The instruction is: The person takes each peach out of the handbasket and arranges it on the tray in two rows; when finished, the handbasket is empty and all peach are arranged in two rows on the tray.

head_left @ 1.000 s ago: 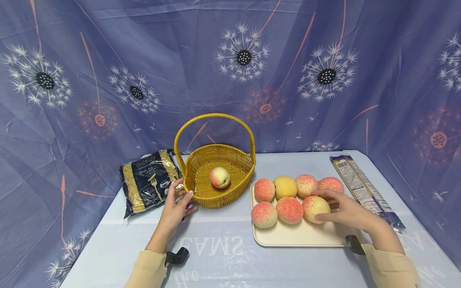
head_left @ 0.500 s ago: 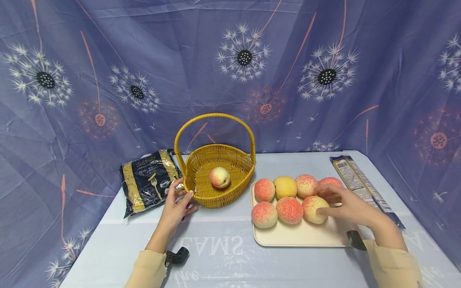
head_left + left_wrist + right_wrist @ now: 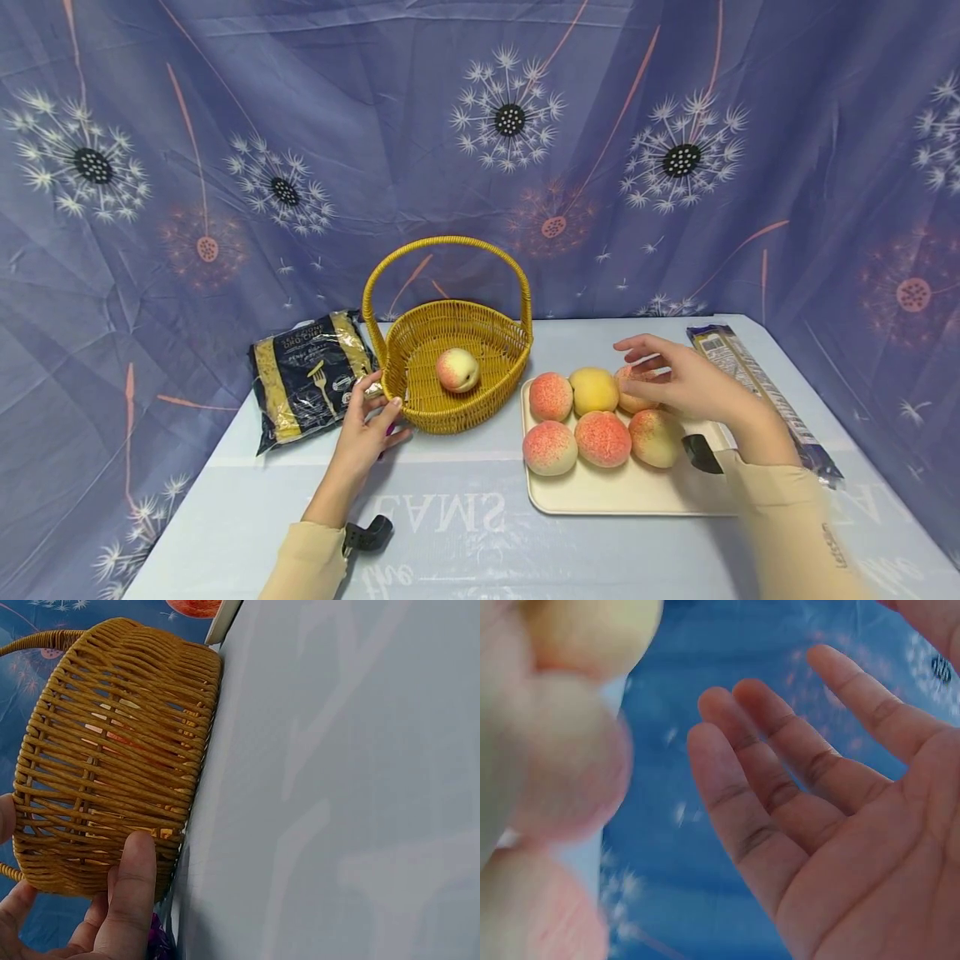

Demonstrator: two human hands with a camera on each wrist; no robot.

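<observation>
My left hand (image 3: 365,423) holds the left end of a yellow wicker basket (image 3: 453,417), thumb at the rim. One fingertip presses its woven outer wall (image 3: 112,765) in the left wrist view. A single peach (image 3: 457,370) lies inside. My right hand (image 3: 686,379) hovers over the back right of a cream tray (image 3: 615,498), fingers spread and holding nothing. Several peaches sit in that tray, among them a red one (image 3: 603,439), a yellow one (image 3: 595,392) and a red-and-yellow one (image 3: 657,438) just below my hand. The hand partly covers another peach (image 3: 633,400) in the back row.
A dark pasta bag (image 3: 315,379) lies left of the basket. Right of the tray is a long, narrow package (image 3: 780,404), partly behind my right arm. A dandelion-print cloth (image 3: 420,150) hangs behind the white-covered table (image 3: 457,550).
My right hand has let go of the front right peach and moved up and left over the back row. That peach has turned a little. My left hand stays at the basket.
</observation>
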